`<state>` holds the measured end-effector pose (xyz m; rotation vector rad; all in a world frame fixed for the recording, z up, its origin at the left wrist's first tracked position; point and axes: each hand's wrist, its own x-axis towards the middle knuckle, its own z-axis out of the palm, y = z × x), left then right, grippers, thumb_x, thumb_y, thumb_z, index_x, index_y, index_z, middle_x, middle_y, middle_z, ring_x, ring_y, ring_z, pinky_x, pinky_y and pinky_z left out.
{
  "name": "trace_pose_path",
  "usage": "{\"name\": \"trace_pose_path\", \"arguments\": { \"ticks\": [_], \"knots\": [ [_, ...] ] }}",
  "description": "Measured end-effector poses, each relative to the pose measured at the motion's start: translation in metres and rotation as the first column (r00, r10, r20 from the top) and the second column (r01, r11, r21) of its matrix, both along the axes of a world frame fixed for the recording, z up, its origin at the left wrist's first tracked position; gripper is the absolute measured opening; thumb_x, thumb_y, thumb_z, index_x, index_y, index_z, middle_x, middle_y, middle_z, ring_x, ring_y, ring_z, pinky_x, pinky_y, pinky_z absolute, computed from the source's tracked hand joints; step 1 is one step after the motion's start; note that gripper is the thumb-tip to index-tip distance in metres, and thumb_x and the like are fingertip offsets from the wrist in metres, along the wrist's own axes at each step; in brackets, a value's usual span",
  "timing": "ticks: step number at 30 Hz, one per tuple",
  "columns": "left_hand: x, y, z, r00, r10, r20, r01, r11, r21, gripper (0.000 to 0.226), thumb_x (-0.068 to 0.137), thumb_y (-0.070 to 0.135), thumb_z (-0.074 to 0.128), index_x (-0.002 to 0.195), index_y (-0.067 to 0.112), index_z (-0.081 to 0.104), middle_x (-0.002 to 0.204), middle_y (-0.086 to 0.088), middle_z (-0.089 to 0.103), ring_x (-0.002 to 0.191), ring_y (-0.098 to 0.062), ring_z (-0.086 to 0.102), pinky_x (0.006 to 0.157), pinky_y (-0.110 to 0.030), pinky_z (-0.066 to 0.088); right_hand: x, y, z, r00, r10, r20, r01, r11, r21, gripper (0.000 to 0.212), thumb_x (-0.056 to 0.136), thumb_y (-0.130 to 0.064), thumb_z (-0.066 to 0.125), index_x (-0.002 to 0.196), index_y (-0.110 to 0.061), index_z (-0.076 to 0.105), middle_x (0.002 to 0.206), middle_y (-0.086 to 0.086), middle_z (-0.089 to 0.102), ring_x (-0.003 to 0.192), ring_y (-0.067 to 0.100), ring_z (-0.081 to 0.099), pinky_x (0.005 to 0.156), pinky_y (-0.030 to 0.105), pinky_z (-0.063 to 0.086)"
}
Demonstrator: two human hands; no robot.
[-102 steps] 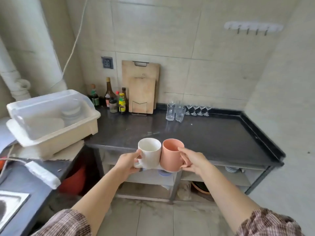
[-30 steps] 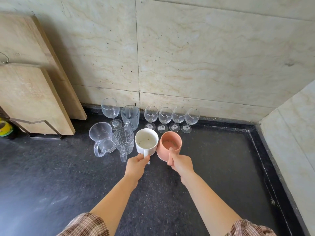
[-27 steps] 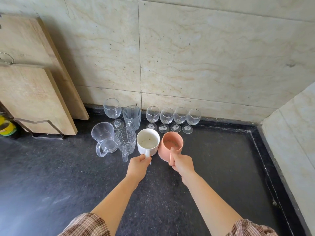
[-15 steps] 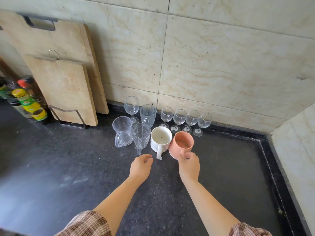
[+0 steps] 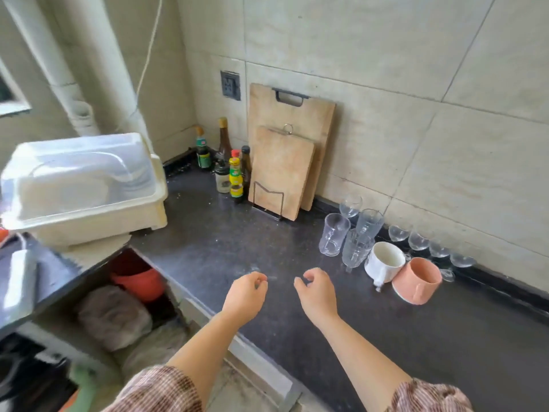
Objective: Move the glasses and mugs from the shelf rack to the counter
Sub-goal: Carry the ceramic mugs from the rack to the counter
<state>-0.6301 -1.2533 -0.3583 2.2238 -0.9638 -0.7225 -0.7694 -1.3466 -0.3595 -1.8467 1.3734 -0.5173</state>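
Observation:
A white mug [image 5: 383, 262] and a pink mug [image 5: 416, 281] stand side by side on the dark counter [image 5: 371, 328], near the back wall. Left of them are clear glass mugs [image 5: 334, 234] and a tumbler [image 5: 369, 223]. Several small stemmed glasses [image 5: 419, 240] line the wall behind. My left hand [image 5: 246, 295] and my right hand [image 5: 316, 292] hover over the counter's front part, well left of the mugs. Both hold nothing, with fingers loosely curled and apart.
Two wooden cutting boards [image 5: 282, 171] lean on the wall beside sauce bottles [image 5: 234, 176]. A covered white dish drainer [image 5: 80, 185] stands at the left. Below the counter sit an orange bowl [image 5: 139, 282] and bagged items [image 5: 114, 316].
Both hands let go of the mugs and drew back toward me. My view swung left, so the mugs and glasses now sit at the right.

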Motion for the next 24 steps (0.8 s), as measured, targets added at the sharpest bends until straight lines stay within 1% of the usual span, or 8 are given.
{"name": "trace_pose_path", "arguments": {
  "ticks": [3,5,8,10,15,19,22,24],
  "knots": [
    [0.036,0.074,0.012,0.993,0.054,0.108,-0.054,0.999,0.000,0.033,0.093,0.028,0.044,0.120,0.023,0.061,0.107,0.000,0.070,0.087,-0.016,0.066,0.072,-0.024,0.046,0.044,0.064,0.006,0.988,0.154,-0.019,-0.154,0.988,0.000,0.029,0.090,-0.032,0.059,0.113,-0.016,0.056,0.120,-0.001,0.054,0.093,0.013,0.055,0.080,0.025,0.041],
    [0.057,0.129,0.019,0.982,0.105,0.158,-0.105,0.994,-0.008,0.032,0.092,0.028,0.046,0.119,0.021,0.063,0.111,-0.003,0.069,0.098,-0.020,0.065,0.084,-0.029,0.048,0.072,0.110,0.011,0.965,0.258,-0.047,-0.258,0.966,-0.001,0.031,0.091,-0.034,0.058,0.117,-0.017,0.054,0.124,-0.002,0.052,0.096,0.014,0.055,0.082,0.027,0.044],
    [0.087,0.216,0.030,0.952,0.199,0.233,-0.199,0.980,-0.023,0.031,0.092,0.026,0.048,0.116,0.019,0.065,0.115,-0.008,0.067,0.105,-0.025,0.063,0.091,-0.032,0.047,0.114,0.180,0.020,0.899,0.425,-0.107,-0.430,0.902,-0.025,0.032,0.090,-0.035,0.056,0.116,-0.016,0.053,0.122,0.001,0.052,0.102,0.020,0.056,0.085,0.032,0.044],
    [0.102,0.274,0.038,0.930,0.286,0.230,-0.287,0.957,-0.032,0.032,0.092,0.026,0.048,0.119,0.018,0.064,0.119,-0.007,0.065,0.110,-0.024,0.060,0.096,-0.033,0.046,0.141,0.225,0.028,0.841,0.522,-0.143,-0.533,0.844,-0.056,0.034,0.088,-0.034,0.057,0.116,-0.015,0.053,0.121,0.003,0.055,0.109,0.022,0.054,0.088,0.032,0.042],
    [0.136,0.414,0.057,0.842,0.459,0.282,-0.474,0.880,-0.016,0.034,0.093,0.028,0.046,0.121,0.017,0.063,0.121,-0.006,0.065,0.112,-0.024,0.059,0.094,-0.033,0.046,0.207,0.339,0.051,0.685,0.709,-0.169,-0.726,0.682,-0.082,0.041,0.087,-0.035,0.057,0.122,-0.015,0.052,0.122,0.004,0.055,0.113,0.025,0.054,0.091,0.034,0.044],
    [0.167,0.508,0.081,0.753,0.570,0.329,-0.601,0.799,-0.009,0.032,0.094,0.028,0.045,0.117,0.015,0.062,0.123,-0.008,0.063,0.113,-0.025,0.057,0.094,-0.035,0.046,0.263,0.417,0.071,0.521,0.826,-0.213,-0.853,0.501,-0.144,0.042,0.088,-0.036,0.058,0.123,-0.014,0.051,0.124,0.005,0.054,0.116,0.026,0.053,0.090,0.033,0.043],
    [0.188,0.572,0.101,0.665,0.676,0.319,-0.703,0.710,-0.040,0.036,0.095,0.031,0.043,0.125,0.017,0.057,0.130,-0.007,0.056,0.117,-0.025,0.053,0.097,-0.035,0.043,0.309,0.477,0.093,0.386,0.883,-0.265,-0.918,0.342,-0.199,0.045,0.089,-0.034,0.054,0.128,-0.012,0.047,0.128,0.007,0.051,0.119,0.027,0.050,0.095,0.037,0.043],
    [0.203,0.610,0.111,0.605,0.717,0.346,-0.753,0.656,-0.043,0.036,0.095,0.031,0.043,0.126,0.017,0.056,0.128,-0.009,0.055,0.116,-0.026,0.053,0.095,-0.036,0.044,0.336,0.515,0.107,0.312,0.906,-0.285,-0.941,0.254,-0.223,0.048,0.090,-0.034,0.053,0.132,-0.013,0.044,0.132,0.006,0.048,0.121,0.026,0.047,0.096,0.038,0.041]
  ]
}}
